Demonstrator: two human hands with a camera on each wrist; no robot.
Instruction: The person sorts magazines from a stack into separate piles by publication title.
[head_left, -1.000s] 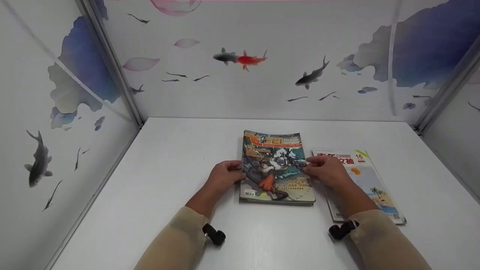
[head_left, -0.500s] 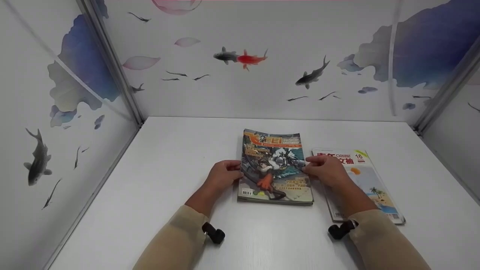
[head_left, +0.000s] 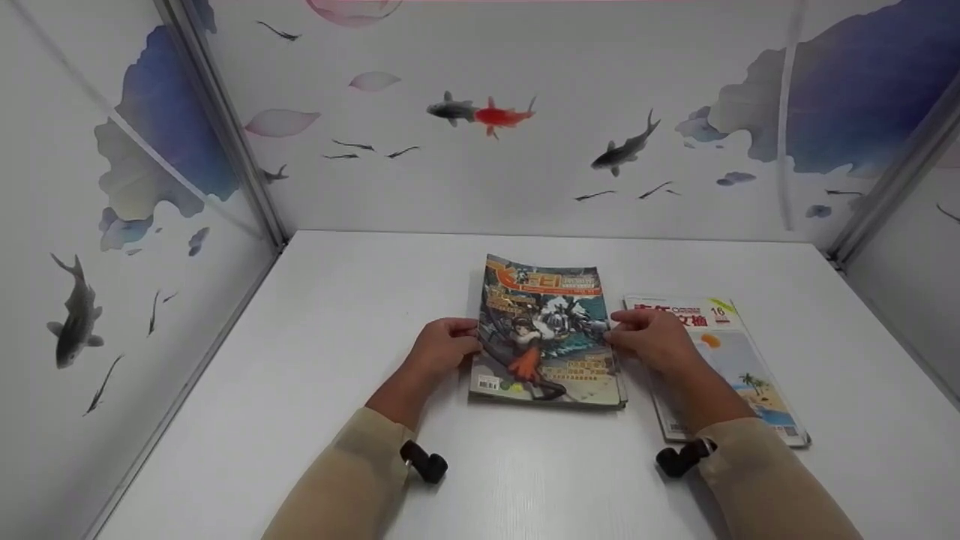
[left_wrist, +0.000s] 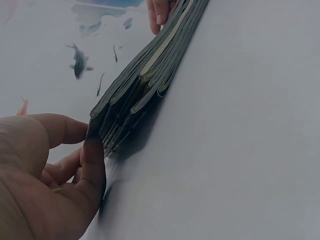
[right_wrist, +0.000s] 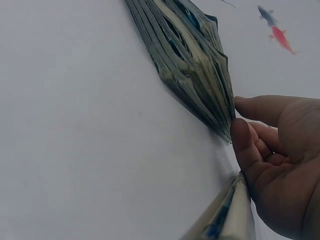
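A stack of magazines (head_left: 547,337) with a dark illustrated cover stands in the middle of the white table. My left hand (head_left: 442,349) holds its left edge, thumb and fingers bent at the side. In the left wrist view, the left hand (left_wrist: 55,175) is at the spine side of the fanned magazines (left_wrist: 140,85). Across from it, my right hand (head_left: 656,343) grips the right edge. In the right wrist view, the right hand (right_wrist: 280,145) has its thumb and index finger at the edge of the magazines (right_wrist: 195,65), whose page ends look uneven.
A second magazine (head_left: 739,360) with a beach cover lies to the right, partly under my right forearm. White walls with painted fish (head_left: 480,112) enclose the table (head_left: 337,300) at the back and sides.
My left hand has shifted slightly left, and the upper part of the stack has slid left with it. The right hand and the beach-cover magazine have hardly moved.
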